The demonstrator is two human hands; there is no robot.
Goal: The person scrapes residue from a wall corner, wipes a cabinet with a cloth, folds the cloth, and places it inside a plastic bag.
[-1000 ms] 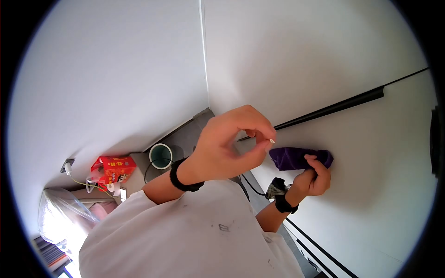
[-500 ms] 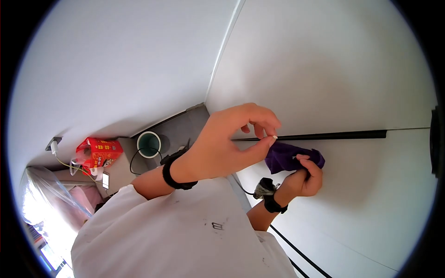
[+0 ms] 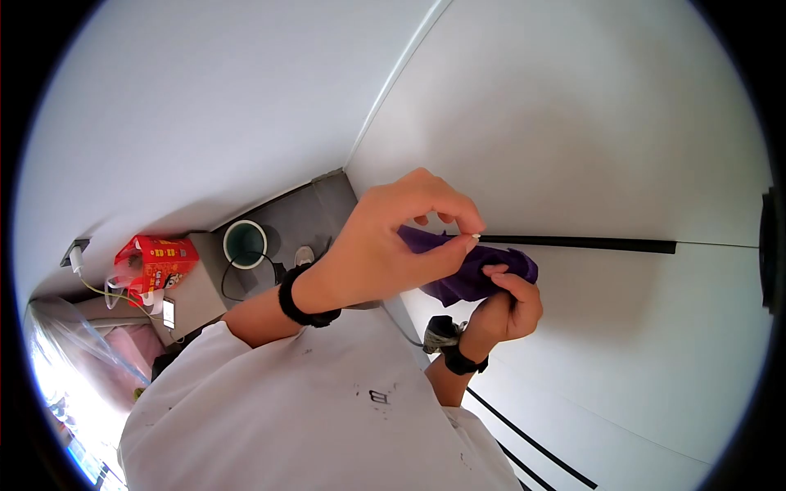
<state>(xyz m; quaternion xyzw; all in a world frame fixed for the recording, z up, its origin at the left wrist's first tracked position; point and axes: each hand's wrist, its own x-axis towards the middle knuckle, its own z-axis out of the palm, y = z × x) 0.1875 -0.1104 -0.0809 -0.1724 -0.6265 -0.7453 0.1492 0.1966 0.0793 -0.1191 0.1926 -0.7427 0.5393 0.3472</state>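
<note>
Now, right hand (image 3: 501,316) is gripping purple cloth (image 3: 467,280), left hand (image 3: 378,244) is pinching tiny white piece (image 3: 476,236) near the cloth, black strip (image 3: 589,244) is running behind it, bucket (image 3: 245,243) is standing well left of it.

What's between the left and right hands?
In the head view, purple cloth, held by the right hand and partly hidden behind the left hand; contact there is unclear.

On your left, a bucket (image 3: 232,237) stands on the grey floor (image 3: 304,209). You also have a red box (image 3: 169,263), a phone (image 3: 169,313) near it, and a plugged-in white charger (image 3: 76,260).
</note>
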